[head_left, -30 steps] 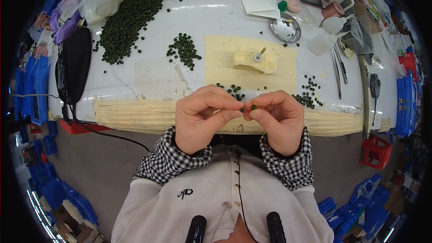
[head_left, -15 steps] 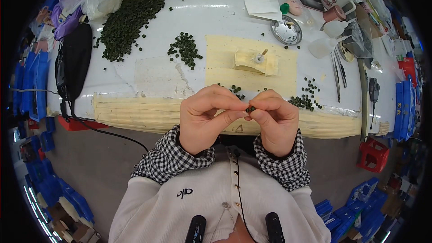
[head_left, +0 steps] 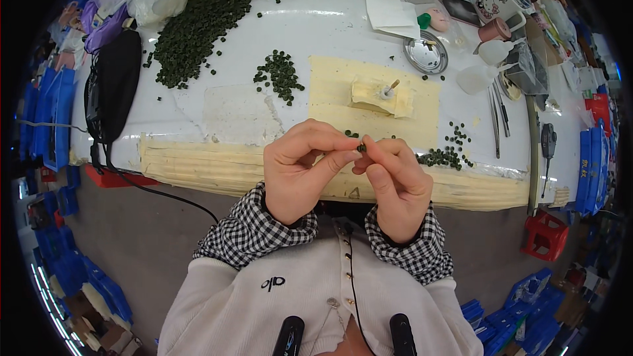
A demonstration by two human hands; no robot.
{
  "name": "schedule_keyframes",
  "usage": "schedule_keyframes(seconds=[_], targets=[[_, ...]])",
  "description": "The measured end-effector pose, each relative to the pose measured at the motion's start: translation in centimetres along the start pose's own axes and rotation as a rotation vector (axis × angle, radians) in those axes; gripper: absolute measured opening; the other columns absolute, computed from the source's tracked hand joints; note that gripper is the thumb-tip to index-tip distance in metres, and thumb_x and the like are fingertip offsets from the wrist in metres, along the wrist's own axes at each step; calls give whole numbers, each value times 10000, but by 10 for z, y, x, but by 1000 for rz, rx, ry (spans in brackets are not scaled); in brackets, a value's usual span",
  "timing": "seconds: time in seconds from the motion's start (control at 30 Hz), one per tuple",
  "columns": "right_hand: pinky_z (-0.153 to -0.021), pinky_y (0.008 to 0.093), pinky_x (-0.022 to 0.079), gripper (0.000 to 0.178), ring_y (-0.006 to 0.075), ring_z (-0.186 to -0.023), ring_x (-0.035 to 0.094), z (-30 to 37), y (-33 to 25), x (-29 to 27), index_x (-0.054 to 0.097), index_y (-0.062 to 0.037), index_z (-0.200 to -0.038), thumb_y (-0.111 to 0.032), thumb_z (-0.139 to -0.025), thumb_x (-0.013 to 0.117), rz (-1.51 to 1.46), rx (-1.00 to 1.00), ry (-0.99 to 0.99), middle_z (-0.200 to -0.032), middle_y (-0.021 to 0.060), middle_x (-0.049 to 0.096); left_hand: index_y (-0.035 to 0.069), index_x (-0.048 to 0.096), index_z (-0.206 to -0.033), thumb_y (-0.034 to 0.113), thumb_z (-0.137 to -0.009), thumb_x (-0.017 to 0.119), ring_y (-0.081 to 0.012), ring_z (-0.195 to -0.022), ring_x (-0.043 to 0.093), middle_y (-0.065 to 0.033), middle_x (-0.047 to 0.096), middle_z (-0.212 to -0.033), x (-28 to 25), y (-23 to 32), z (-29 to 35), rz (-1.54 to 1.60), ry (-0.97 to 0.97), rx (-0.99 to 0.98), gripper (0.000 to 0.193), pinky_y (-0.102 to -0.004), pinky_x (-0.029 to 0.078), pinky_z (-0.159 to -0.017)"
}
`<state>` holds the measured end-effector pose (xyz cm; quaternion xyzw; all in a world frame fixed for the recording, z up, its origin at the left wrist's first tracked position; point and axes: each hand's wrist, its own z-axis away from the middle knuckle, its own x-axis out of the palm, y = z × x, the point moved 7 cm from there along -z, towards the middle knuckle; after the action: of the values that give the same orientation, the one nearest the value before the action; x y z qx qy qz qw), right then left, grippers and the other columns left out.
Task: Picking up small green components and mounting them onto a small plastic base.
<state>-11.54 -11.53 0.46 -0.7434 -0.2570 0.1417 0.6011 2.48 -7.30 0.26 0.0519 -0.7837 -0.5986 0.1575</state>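
My left hand (head_left: 300, 170) pinches a small dark green piece (head_left: 361, 148) between thumb and index finger, above the near table edge. The index fingertip of my right hand (head_left: 399, 188) rests against or right beside that piece. Its thumb stands apart from the index finger, and the other fingers are curled. Behind the hands, a yellow-wrapped block (head_left: 369, 97) with a short upright peg (head_left: 393, 85) sits on a yellow sheet (head_left: 330, 69). Like pieces lie partly hidden behind my fingers, and a small scattered group (head_left: 445, 158) is to the right.
A large heap of green pieces (head_left: 198, 33) lies far left, with a smaller pile (head_left: 280, 76) nearer. Tweezers (head_left: 494, 122), a round metal dish (head_left: 425, 53), folded white paper (head_left: 390, 14) and squeeze bottles (head_left: 476, 79) stand right. A black pouch (head_left: 117, 86) lies left.
My right thumb has come away from the small piece and dropped lower, while my left hand keeps its pinch. The view has shifted slightly.
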Motion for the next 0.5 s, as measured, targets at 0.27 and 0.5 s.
schedule_keyframes(seconds=[0.27, 0.5], targets=[[-760, 232, 470, 295, 150, -862, 583, -2, -10, 0, 628, 18, -1175, 40, -882, 592, 166, -97, 2, -997, 114, 601, -24, 685, -952, -108, -800, 656, -141, -844, 607, -91, 638, -927, -4, 6, -5, -34, 28, 6, 176, -248, 498, -724], [-740, 230, 475, 262, 152, -839, 590, -5, -12, -4, 651, 22, -1131, 38, -873, 610, 169, -51, -40, -974, 113, 613, -2, 708, -949, -101, -786, 666, -147, -821, 618, -91, 655, -885, -3, 15, -11, -187, -49, 64, 196, -246, 501, -717]])
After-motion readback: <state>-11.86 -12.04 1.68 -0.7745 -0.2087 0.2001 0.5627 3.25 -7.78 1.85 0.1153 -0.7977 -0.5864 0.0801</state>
